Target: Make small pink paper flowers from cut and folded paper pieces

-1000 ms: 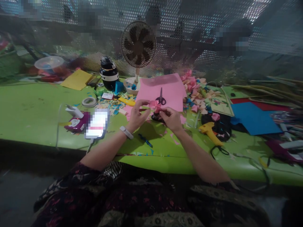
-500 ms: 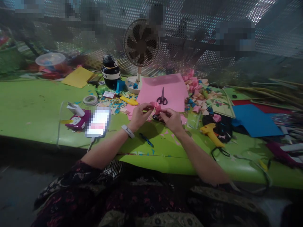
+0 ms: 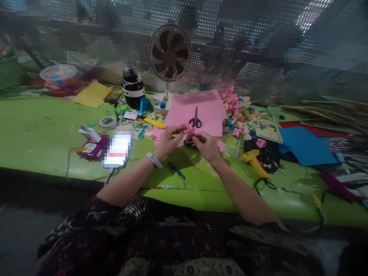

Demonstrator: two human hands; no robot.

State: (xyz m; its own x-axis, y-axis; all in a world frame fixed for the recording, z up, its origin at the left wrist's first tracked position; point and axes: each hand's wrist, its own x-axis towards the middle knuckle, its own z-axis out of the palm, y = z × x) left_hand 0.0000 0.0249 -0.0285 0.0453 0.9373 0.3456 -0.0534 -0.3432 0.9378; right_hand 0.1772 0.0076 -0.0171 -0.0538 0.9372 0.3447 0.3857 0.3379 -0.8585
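Note:
Between my fingertips is a small folded pink paper flower (image 3: 189,131), held just above the green table. My left hand (image 3: 169,142) pinches its left side, and a white band circles that wrist. From the other side, my right hand (image 3: 206,146) grips the lower right edge of the paper. Black scissors (image 3: 196,119) lie on a pink paper sheet (image 3: 211,107) right behind the flower. A dark object (image 3: 188,142), partly hidden, rests beneath my hands. Nearer to me lies a small blue tool (image 3: 176,170) whose kind I cannot make out.
A yellow glue gun (image 3: 255,162) and blue paper (image 3: 306,145) lie to the right, behind trailing cords. Pink and peach paper pieces (image 3: 235,105) are heaped at the back. Leftward are a lit phone (image 3: 117,149), a tape roll (image 3: 108,122), paper scraps and a fan (image 3: 170,53).
The view has shifted slightly, so everything sits a little further left. Both hands keep their pinch on the pink paper flower, with hardly any movement.

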